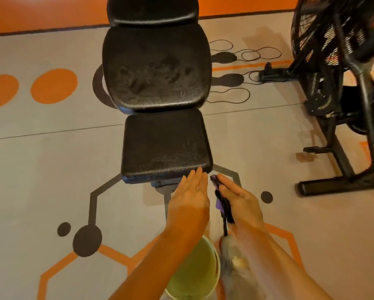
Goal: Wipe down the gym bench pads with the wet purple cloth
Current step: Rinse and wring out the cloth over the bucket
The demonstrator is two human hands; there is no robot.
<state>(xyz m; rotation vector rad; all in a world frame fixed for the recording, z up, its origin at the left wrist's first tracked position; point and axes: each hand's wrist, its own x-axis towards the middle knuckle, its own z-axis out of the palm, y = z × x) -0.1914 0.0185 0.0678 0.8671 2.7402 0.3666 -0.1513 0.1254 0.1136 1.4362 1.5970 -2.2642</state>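
Note:
A black gym bench runs away from me: the small seat pad (165, 146) is nearest, the wide back pad (156, 68) lies beyond it, and a head pad (152, 10) sits at the top. Both nearer pads carry dull streaks. My right hand (239, 201) holds the bunched wet purple cloth (221, 201) just below the seat pad's near right corner, a dark strand hanging down from it. My left hand (191, 195) is beside it with straight fingers, fingertips at the seat pad's front edge.
A pale bucket (194, 271) with greenish liquid stands on the floor under my arms, a shoe (235, 263) beside it. A black fan bike (342, 83) stands at the right. The grey floor mat (40, 169) has orange and dark markings.

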